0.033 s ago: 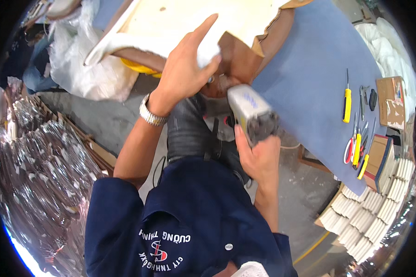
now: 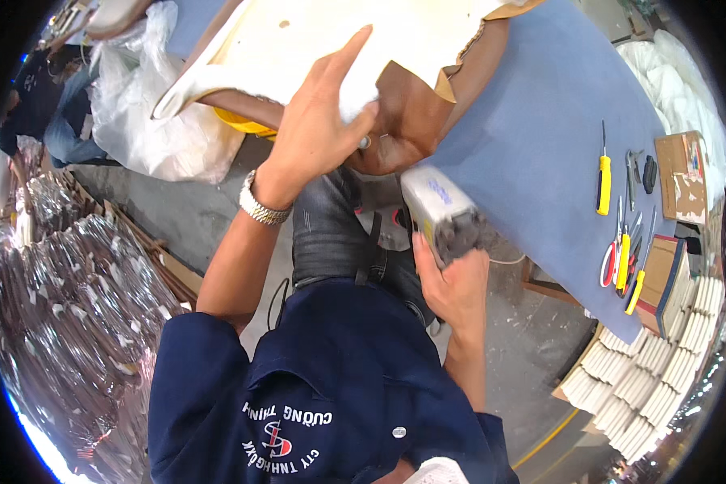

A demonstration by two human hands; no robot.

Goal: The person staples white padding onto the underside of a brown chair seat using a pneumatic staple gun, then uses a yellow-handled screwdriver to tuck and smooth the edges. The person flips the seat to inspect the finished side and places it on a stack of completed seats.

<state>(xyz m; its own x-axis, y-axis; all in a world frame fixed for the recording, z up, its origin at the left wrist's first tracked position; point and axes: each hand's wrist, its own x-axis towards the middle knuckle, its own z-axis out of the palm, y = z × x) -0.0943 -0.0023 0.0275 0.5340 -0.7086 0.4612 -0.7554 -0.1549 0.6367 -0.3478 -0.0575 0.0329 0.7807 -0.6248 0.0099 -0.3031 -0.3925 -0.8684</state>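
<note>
An upholstered piece (image 2: 298, 48) with a pale underside and brown leather-like covering lies at the top, on the blue-grey table. My left hand (image 2: 319, 121) rests against it, index finger stretched forward and thumb out over the brown flap (image 2: 415, 109); its other fingers are partly hidden. Just by the thumb shows a small round metal spot (image 2: 365, 143). My right hand (image 2: 456, 278) grips a grey staple gun (image 2: 436, 198), slightly blurred, its front end close below the brown covering. Whether the two touch I cannot tell.
Screwdrivers, including a yellow one (image 2: 603, 185), and pliers-like tools lie on the blue-grey tabletop (image 2: 532, 137) at right. Cardboard boxes (image 2: 661, 282) and white stacked strips (image 2: 637, 371) stand beyond. Plastic-wrapped brown bundles (image 2: 73, 315) fill the left, below a clear plastic bag (image 2: 161, 129).
The staple gun has drawn slightly down and away from the brown covering. My left hand has shifted a little left, showing more of the brown flap.
</note>
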